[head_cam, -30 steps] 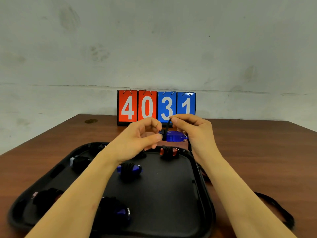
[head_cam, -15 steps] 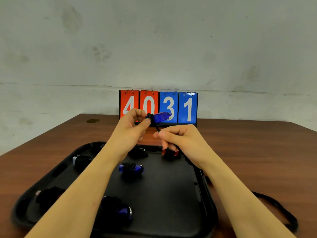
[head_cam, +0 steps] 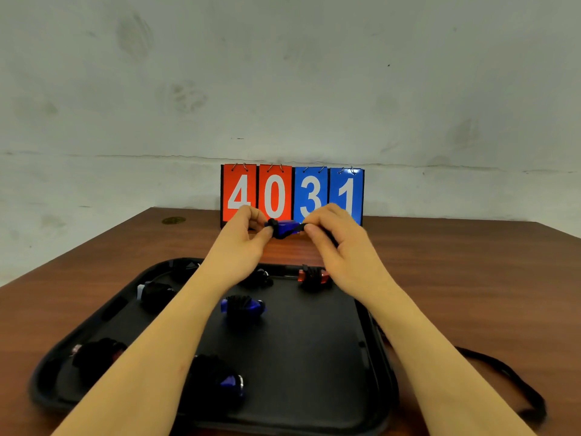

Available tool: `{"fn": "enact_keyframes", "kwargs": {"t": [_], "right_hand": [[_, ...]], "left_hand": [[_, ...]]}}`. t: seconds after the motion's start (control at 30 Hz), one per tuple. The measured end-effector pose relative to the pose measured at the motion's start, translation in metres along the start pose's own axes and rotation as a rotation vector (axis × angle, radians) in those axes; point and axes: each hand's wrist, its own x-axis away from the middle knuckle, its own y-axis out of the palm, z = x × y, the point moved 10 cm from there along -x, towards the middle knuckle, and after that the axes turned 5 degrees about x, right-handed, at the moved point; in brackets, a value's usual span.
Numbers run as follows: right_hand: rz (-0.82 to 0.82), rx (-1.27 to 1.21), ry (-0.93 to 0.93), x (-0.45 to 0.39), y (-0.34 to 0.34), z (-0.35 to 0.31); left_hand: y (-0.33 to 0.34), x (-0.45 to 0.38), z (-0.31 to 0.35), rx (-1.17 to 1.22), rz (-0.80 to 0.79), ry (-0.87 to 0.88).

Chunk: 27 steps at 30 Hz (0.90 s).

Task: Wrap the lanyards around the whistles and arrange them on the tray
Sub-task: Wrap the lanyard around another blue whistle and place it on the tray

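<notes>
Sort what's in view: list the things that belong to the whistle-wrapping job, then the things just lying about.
Part of the job:
- blue whistle, held up between left hand and right hand
- black lanyard, trailing off to the table on the right
- black tray
- wrapped whistles on the tray, such as the red one and a blue one

Just lying about:
- scoreboard reading 4031
- wooden table

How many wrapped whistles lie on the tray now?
6 visible: far-left corner, left, far middle, far right, centre, near left, near centre? No: 7. Arms may hide more.
</notes>
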Motion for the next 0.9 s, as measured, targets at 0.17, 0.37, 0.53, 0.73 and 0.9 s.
{"fn": "enact_keyframes", "kwargs": {"t": [0.17,0.37,0.53,0.73,0.9], "right_hand": [[0.075,0.178,-0.084,0.002,0.0,-0.003],[0.089,0.092,0.067,0.002,-0.001,0.017],[0.126,-0.099,0.192,0.003,-0.006,0.029],[0.157,-0.381,0.339,0.005,-0.012,0.048],[0.182,-0.501,0.409,0.006,-0.013,0.057]], "left_hand": [[0.013,0.006,0.012,-0.023,-0.111,0.114],[0.027,0.013,0.018,-0.09,-0.246,0.184],[0.031,0.017,0.021,-0.06,-0.313,0.167],[0.034,0.022,0.024,0.034,-0.369,0.143],[0.037,0.025,0.029,0.179,-0.421,0.129]]}}
